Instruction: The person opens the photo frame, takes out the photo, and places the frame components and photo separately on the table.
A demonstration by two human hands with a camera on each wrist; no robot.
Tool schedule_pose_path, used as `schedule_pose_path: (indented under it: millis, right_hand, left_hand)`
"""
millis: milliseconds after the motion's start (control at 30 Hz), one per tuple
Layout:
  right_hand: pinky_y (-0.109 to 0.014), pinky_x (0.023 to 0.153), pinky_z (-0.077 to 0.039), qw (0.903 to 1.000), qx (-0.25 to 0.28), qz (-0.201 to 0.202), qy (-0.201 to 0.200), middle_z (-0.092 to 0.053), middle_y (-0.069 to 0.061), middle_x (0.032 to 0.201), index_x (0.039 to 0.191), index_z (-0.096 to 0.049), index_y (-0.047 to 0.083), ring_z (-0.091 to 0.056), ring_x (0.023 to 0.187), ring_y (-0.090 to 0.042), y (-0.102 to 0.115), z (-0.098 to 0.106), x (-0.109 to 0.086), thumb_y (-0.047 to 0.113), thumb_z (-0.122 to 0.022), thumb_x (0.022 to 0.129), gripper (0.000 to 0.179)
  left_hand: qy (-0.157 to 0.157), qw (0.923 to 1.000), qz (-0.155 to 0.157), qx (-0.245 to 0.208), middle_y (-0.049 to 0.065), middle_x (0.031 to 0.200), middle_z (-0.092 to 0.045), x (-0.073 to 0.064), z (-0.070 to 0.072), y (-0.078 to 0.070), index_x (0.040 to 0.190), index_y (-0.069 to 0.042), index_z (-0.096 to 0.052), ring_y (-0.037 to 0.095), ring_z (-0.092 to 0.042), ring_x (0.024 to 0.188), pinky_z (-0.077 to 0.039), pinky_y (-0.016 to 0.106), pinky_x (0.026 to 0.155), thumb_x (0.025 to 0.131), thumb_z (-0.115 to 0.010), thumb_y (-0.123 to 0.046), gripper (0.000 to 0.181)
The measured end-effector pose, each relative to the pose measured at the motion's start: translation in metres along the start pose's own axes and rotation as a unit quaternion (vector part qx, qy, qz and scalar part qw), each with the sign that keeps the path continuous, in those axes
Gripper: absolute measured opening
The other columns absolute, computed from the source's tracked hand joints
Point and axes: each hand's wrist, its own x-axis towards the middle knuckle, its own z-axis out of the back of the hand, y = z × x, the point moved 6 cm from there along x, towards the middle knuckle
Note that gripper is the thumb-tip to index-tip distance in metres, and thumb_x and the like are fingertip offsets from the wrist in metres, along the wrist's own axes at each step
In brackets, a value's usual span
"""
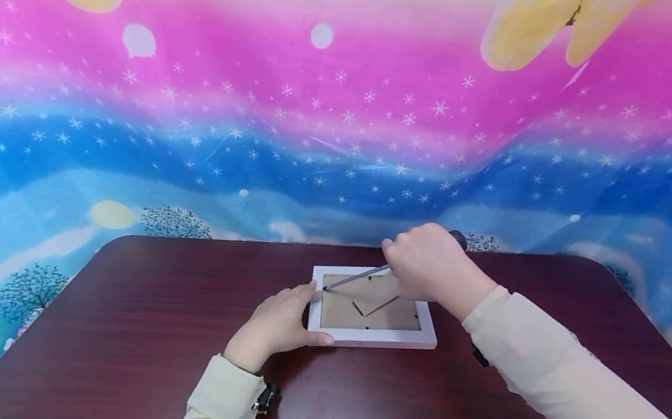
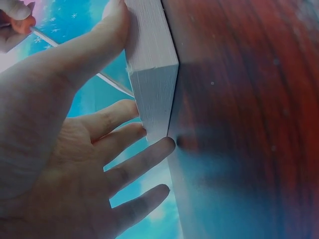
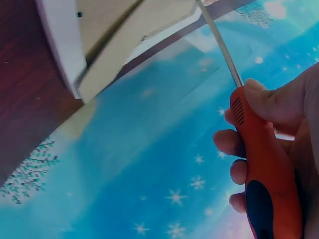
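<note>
A white picture frame lies back side up on the table, showing its brown backing board and small dark tabs along the edges. My left hand steadies its left end, thumb along the near side; the left wrist view shows straight, spread fingers, some against the frame's edge. In my right hand is a screwdriver with an orange and black handle, fingers wrapped round it and thumb on top. Its thin metal shaft slants down leftward across the board, tip right at the tab on the left edge. A flap stands slightly off the backing.
The dark reddish wooden table has rounded far corners. Behind it hangs a pink and blue cloth with snowflakes and trees, close to the table's far edge. Dark bands sit at both wrists below light sleeves.
</note>
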Motion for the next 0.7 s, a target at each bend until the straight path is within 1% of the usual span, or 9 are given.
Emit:
schedule_pose_path:
  millis: [100,167,267,367,433,533,600,700]
  right_hand:
    - [-0.031,0.045,-0.043,0.9987,0.040,-0.023,0.022,-0.049,0.004,0.056,0.075,-0.060,0.012,-0.045,0.049,-0.012,-0.008,-0.009,-0.004,0.011,-0.066,0.080,0.007]
    - [-0.031,0.048,-0.046,0.9961,0.070,-0.038,0.038,-0.053,0.005,0.060,0.079,-0.062,0.012,-0.050,0.051,-0.012,-0.014,-0.018,-0.008,0.013,-0.068,0.082,0.007]
    - [-0.031,0.051,-0.047,0.9917,0.106,-0.054,0.048,-0.055,0.006,0.065,0.082,-0.061,0.014,-0.052,0.055,-0.012,-0.021,-0.030,-0.014,0.013,-0.069,0.083,0.008]
    - [-0.033,0.052,-0.046,0.9888,0.126,-0.065,0.046,-0.052,0.006,0.066,0.079,-0.058,0.016,-0.050,0.056,-0.013,-0.027,-0.041,-0.020,0.014,-0.069,0.082,0.012]
    - [-0.033,0.052,-0.046,0.9889,0.128,-0.066,0.038,-0.050,0.006,0.067,0.078,-0.056,0.017,-0.049,0.057,-0.013,-0.029,-0.045,-0.022,0.014,-0.069,0.082,0.014]
    - [-0.032,0.049,-0.044,0.9919,0.116,-0.048,0.017,-0.049,0.007,0.064,0.078,-0.056,0.017,-0.047,0.054,-0.012,-0.027,-0.045,-0.021,0.012,-0.069,0.080,0.014]
    - [-0.030,0.047,-0.043,0.9950,0.096,-0.025,-0.003,-0.049,0.007,0.062,0.078,-0.057,0.015,-0.046,0.051,-0.011,-0.023,-0.039,-0.018,0.010,-0.068,0.077,0.012]
    - [-0.028,0.043,-0.040,0.9977,0.058,0.011,-0.033,-0.047,0.007,0.056,0.074,-0.056,0.013,-0.042,0.048,-0.010,-0.015,-0.025,-0.011,0.005,-0.064,0.071,0.012]
  left_hand:
    - [0.002,1.0000,0.001,0.000,0.014,0.150,-0.045,0.000,-0.001,0.000,0.142,-0.006,-0.053,0.037,-0.048,0.131,-0.042,0.055,0.101,0.077,-0.082,-0.050,0.084]
    - [0.003,1.0000,0.002,0.000,0.013,0.151,-0.044,0.000,-0.002,0.000,0.143,-0.007,-0.053,0.036,-0.047,0.131,-0.042,0.055,0.102,0.077,-0.082,-0.050,0.083]
    - [0.001,1.0000,-0.001,0.002,0.014,0.151,-0.044,0.000,-0.002,-0.001,0.142,-0.006,-0.054,0.036,-0.047,0.131,-0.042,0.055,0.101,0.077,-0.082,-0.049,0.083]
    - [0.004,1.0000,-0.001,0.000,0.014,0.151,-0.044,-0.001,-0.003,-0.001,0.142,-0.006,-0.053,0.036,-0.047,0.132,-0.041,0.055,0.102,0.077,-0.082,-0.049,0.083]
    - [0.005,1.0000,-0.002,-0.002,0.014,0.151,-0.044,-0.001,-0.003,-0.002,0.142,-0.006,-0.053,0.036,-0.046,0.133,-0.041,0.055,0.102,0.077,-0.082,-0.050,0.084]
    - [0.006,1.0000,-0.003,-0.003,0.014,0.151,-0.044,-0.001,-0.002,-0.002,0.142,-0.006,-0.053,0.037,-0.046,0.132,-0.041,0.055,0.102,0.077,-0.082,-0.051,0.084]
    - [0.003,1.0000,-0.001,-0.003,0.014,0.151,-0.044,-0.001,-0.001,-0.001,0.142,-0.007,-0.053,0.037,-0.046,0.132,-0.041,0.055,0.102,0.077,-0.082,-0.051,0.084]
    - [-0.002,1.0000,0.000,-0.002,0.013,0.151,-0.044,-0.001,0.001,0.000,0.141,-0.007,-0.054,0.037,-0.047,0.132,-0.042,0.055,0.101,0.077,-0.082,-0.051,0.083]
